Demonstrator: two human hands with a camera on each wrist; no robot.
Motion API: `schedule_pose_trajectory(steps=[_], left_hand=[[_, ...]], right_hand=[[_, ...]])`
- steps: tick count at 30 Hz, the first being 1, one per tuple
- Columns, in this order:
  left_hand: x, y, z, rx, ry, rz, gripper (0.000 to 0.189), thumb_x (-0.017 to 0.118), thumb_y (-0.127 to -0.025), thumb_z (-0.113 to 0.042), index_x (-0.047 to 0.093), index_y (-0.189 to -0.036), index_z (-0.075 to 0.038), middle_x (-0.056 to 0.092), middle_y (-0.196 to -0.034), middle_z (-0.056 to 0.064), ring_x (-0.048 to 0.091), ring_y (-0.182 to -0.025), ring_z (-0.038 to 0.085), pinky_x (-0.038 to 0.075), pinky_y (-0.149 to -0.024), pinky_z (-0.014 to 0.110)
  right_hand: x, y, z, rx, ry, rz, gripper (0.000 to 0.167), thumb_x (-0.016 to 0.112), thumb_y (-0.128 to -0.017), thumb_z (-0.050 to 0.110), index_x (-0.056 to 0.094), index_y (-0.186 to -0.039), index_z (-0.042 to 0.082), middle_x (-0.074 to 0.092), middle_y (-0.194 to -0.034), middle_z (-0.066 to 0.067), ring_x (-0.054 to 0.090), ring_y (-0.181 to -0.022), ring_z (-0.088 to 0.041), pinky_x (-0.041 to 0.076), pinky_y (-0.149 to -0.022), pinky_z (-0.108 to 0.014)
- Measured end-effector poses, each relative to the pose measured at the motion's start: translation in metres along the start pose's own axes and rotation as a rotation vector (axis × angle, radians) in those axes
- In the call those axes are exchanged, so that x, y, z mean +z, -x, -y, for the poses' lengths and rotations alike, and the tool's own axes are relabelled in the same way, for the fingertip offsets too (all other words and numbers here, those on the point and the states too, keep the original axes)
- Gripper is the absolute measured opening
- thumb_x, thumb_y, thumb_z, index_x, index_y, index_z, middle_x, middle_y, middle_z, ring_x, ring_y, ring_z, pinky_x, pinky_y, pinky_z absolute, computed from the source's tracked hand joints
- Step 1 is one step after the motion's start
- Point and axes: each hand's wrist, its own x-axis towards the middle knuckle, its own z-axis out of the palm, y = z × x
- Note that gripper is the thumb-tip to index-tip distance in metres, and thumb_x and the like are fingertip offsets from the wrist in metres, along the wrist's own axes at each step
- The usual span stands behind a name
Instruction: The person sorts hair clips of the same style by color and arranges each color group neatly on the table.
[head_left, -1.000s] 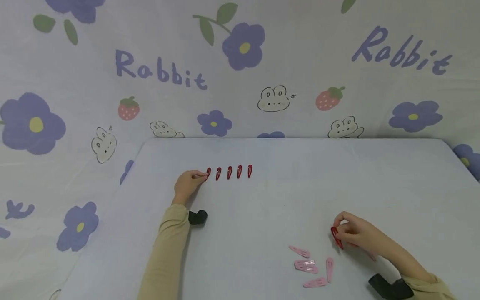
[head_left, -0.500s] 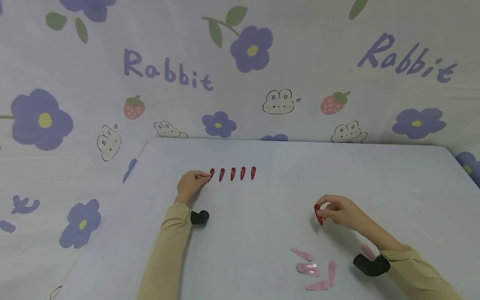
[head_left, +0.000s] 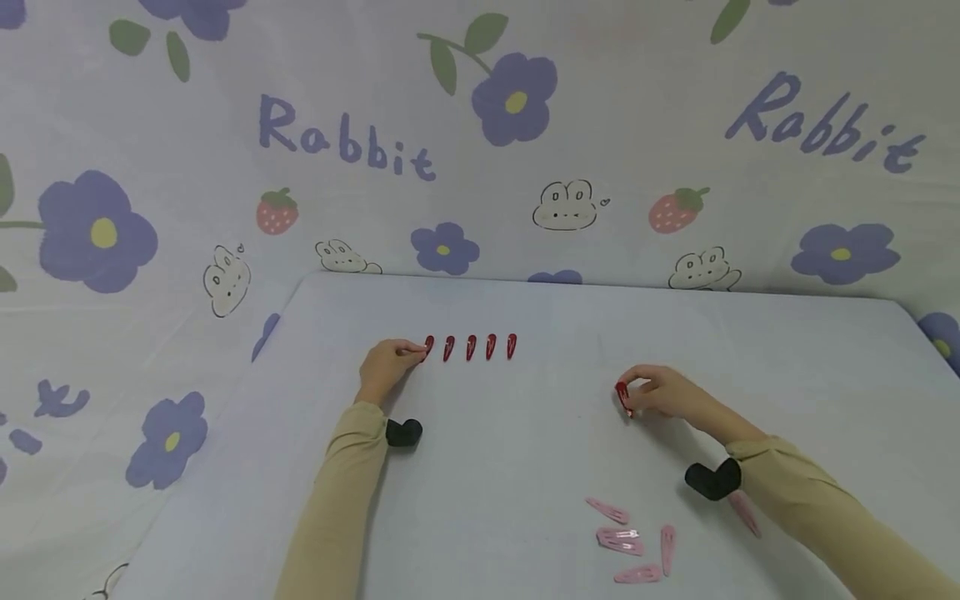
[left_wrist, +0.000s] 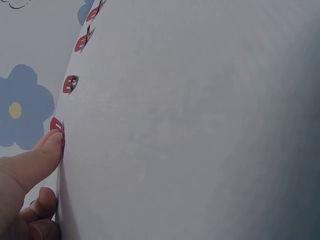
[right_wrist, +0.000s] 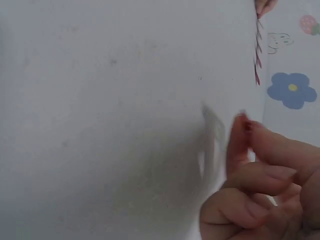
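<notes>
Clearly the left hand (head_left: 386, 367) is pinching the end red clip (head_left: 429, 343) between thumb and finger, at the left end of a row of five lying side by side near the table's far edge. Even spacing and a shared direction suggest they were laid with care; the pinch perhaps serves to steady or straighten that one. Well apart, the right hand (head_left: 663, 392) pinches a sixth clip (head_left: 623, 396), seemingly lifted off the table, its tip gripped so most of it shows. It blurs in the right wrist view.

Nearer the person lie four loose pink clips (head_left: 620, 541) pointing various ways, and another pink one (head_left: 744, 512) beside the right forearm.

All this sits on a plain white table (head_left: 525, 442). Behind it hangs a pale cloth (head_left: 615, 142) printed with purple flowers, strawberries, rabbits and the word "Rabbit".
</notes>
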Motion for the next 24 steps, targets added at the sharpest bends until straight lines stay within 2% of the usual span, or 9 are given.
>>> schedule_pose_trajectory(steps=[4, 7, 10, 16, 20, 24], left_hand=[[0.001, 0.0, 0.001, -0.003, -0.001, -0.005, 0.021, 0.065, -0.082, -0.029, 0.071, -0.096, -0.014, 0.063, -0.087, 0.004, 0.052, -0.077, 0.02, 0.038, -0.067, 0.033], [0.002, -0.001, 0.001, 0.0, -0.003, -0.008, 0.022, 0.065, -0.082, -0.029, 0.071, -0.096, -0.014, 0.062, -0.086, 0.004, 0.052, -0.077, 0.019, 0.038, -0.066, 0.033], [0.002, -0.002, 0.002, 0.002, -0.003, -0.008, 0.022, 0.065, -0.081, -0.03, 0.071, -0.096, -0.014, 0.062, -0.085, 0.004, 0.051, -0.075, 0.019, 0.038, -0.065, 0.032], [0.002, -0.002, 0.002, -0.001, -0.008, -0.003, 0.022, 0.065, -0.082, -0.03, 0.071, -0.096, -0.014, 0.062, -0.085, 0.004, 0.051, -0.076, 0.019, 0.038, -0.065, 0.032], [0.002, -0.002, 0.002, -0.013, -0.014, -0.002, 0.021, 0.065, -0.082, -0.03, 0.071, -0.096, -0.015, 0.062, -0.086, 0.004, 0.051, -0.077, 0.019, 0.038, -0.067, 0.033], [0.002, -0.001, 0.001, -0.016, -0.012, -0.002, 0.021, 0.065, -0.082, -0.03, 0.071, -0.096, -0.015, 0.062, -0.086, 0.003, 0.051, -0.077, 0.019, 0.037, -0.067, 0.032]], right_hand=[[0.003, -0.01, 0.002, -0.026, 0.101, 0.002, 0.027, 0.059, -0.082, 0.005, 0.053, -0.107, -0.002, 0.057, -0.081, -0.008, 0.046, -0.066, -0.019, 0.036, -0.054, -0.03], [0.007, -0.017, 0.004, -0.049, 0.132, -0.046, 0.024, 0.059, -0.084, 0.007, 0.054, -0.107, 0.0, 0.058, -0.086, -0.011, 0.049, -0.076, -0.024, 0.037, -0.06, -0.032], [0.01, -0.023, 0.008, -0.065, 0.124, -0.078, 0.023, 0.059, -0.086, 0.009, 0.051, -0.107, 0.002, 0.059, -0.083, -0.009, 0.048, -0.075, -0.023, 0.036, -0.059, -0.032], [0.02, -0.039, 0.016, -0.119, 0.087, -0.109, 0.022, 0.058, -0.086, 0.005, 0.049, -0.105, 0.0, 0.06, -0.07, -0.004, 0.046, -0.062, -0.016, 0.033, -0.055, -0.029], [0.027, -0.052, 0.02, -0.138, 0.105, -0.153, 0.021, 0.06, -0.085, 0.006, 0.05, -0.103, 0.002, 0.059, -0.072, -0.004, 0.048, -0.062, -0.015, 0.034, -0.056, -0.029], [0.036, -0.068, 0.023, -0.119, 0.094, -0.211, 0.023, 0.063, -0.082, 0.008, 0.052, -0.101, 0.002, 0.059, -0.072, -0.005, 0.048, -0.062, -0.014, 0.035, -0.056, -0.029]])
